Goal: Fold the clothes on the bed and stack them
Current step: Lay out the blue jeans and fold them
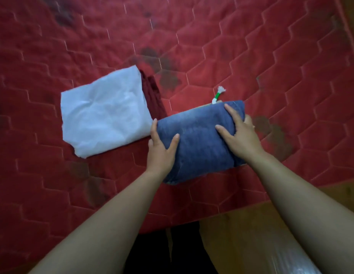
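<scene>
Down at the lower right sits a brown panel [241, 224], flat and smooth, wood or cardboard (hard to call from this angle), its long upper edge slanting up toward the right side of the shot. On the panel's near corner lies a sheet of clear plastic film [291, 264], shiny and catching a pale glare. Just left of the panel there's a dark gap [152, 254], with nothing readable inside. Along the panel's left edge, a thin brown strip [169, 242] runs down into that darkness. And far above the panel, in the top right corner, another brown sliver [353, 12] peeks in.
</scene>
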`<act>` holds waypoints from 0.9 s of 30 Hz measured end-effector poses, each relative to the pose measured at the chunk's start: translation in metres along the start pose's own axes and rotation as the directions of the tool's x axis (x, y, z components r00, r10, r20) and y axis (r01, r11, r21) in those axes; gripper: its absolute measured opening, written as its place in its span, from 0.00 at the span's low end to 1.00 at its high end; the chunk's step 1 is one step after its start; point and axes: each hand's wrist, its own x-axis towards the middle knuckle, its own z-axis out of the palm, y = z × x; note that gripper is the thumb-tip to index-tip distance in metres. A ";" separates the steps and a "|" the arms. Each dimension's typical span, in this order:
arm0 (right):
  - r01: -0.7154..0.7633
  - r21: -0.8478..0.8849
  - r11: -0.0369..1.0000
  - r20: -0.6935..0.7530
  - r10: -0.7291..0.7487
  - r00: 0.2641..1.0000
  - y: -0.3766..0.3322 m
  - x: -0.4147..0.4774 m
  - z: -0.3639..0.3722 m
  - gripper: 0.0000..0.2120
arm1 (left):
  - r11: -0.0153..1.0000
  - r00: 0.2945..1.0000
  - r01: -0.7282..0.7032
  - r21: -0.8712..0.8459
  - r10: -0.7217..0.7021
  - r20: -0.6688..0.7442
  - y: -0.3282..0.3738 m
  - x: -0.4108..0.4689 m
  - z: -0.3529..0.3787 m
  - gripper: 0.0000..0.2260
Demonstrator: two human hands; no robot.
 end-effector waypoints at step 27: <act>0.263 -0.409 0.874 -0.005 -0.290 0.957 -0.051 -0.036 0.015 0.27 | 0.659 0.924 -0.350 0.666 0.360 0.129 0.020 -0.015 -0.036 0.28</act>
